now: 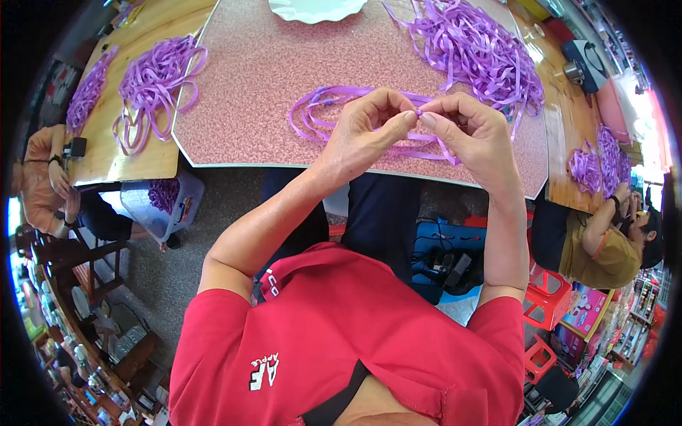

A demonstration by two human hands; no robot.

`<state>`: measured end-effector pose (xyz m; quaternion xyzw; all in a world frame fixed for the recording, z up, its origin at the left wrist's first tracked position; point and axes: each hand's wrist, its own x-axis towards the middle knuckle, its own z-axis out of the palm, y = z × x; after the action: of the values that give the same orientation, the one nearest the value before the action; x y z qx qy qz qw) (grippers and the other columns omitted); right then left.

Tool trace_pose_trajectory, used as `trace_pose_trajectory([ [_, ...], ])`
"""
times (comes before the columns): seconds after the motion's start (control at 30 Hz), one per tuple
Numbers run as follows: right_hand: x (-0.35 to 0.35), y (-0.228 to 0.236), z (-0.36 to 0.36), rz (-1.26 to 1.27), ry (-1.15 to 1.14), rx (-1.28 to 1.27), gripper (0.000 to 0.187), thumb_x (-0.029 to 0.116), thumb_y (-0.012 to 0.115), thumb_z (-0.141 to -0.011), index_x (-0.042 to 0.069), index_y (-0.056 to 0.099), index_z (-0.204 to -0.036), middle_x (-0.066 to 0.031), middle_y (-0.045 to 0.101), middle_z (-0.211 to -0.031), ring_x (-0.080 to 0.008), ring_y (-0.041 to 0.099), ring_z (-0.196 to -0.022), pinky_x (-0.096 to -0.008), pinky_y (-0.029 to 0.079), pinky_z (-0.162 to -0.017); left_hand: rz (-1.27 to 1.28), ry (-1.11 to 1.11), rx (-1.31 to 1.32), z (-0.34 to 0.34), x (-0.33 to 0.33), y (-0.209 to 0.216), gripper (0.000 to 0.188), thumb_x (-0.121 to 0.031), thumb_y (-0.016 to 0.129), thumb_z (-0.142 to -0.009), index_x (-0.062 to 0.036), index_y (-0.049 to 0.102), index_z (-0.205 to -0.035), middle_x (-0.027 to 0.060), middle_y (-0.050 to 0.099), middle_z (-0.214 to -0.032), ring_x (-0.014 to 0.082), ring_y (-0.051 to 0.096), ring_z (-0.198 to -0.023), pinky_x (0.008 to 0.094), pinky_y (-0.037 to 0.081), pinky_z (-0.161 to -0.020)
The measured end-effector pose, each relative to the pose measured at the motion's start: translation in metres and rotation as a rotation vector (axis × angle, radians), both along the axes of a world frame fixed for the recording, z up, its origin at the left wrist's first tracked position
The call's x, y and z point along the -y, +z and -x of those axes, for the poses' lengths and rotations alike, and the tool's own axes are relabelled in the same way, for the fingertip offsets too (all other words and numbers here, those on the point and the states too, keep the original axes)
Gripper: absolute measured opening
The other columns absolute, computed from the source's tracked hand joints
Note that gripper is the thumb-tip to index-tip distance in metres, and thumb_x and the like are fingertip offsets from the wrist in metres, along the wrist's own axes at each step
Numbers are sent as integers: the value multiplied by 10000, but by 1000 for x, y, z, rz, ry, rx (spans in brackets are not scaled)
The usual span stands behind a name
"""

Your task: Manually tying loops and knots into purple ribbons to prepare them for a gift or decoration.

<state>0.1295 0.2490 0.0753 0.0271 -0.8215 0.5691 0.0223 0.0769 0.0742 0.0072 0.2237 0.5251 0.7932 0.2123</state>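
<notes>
Above the near part of the pink speckled table (241,85), my left hand (369,131) and my right hand (472,135) meet fingertip to fingertip. Both pinch a small bit of purple ribbon (419,113) between thumb and forefinger; whether it is a knot or a fold is too small to tell. Loops of the same purple ribbon (302,117) lie flat on the table behind and left of my hands. A big tangled heap of purple ribbons (476,53) lies just beyond my right hand.
A white scalloped dish (316,8) sits at the far edge. More ribbon piles (156,74) lie on the wooden table at left. People sit on both sides, one in orange (42,163), one in olive (597,252). A clear bin (181,202) and red stools (548,298) stand below.
</notes>
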Motion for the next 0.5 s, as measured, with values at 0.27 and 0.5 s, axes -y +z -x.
trace_pose_trajectory([
  [0.27, -2, -3, -1, -21, 19, -64, 128, 68, 665, -914, -14, 683, -1012, 21, 640, -836, -3, 523, -697, -157, 389, -583, -104, -67, 44, 2, 0, -2, 147, -166, 635, -950, -36, 601, -1009, 27, 631, -900, 94, 592, -844, 265, 469, -807],
  [0.5, -2, 2, -4, -149, -15, 8, 113, 31, 654, -902, 4, 689, -1006, 49, 600, -793, 2, 506, -695, -157, 372, -580, -84, -42, 13, 0, -2, -3, 151, -159, 638, -949, -25, 599, -1008, 24, 630, -919, 86, 581, -848, 247, 465, -788],
])
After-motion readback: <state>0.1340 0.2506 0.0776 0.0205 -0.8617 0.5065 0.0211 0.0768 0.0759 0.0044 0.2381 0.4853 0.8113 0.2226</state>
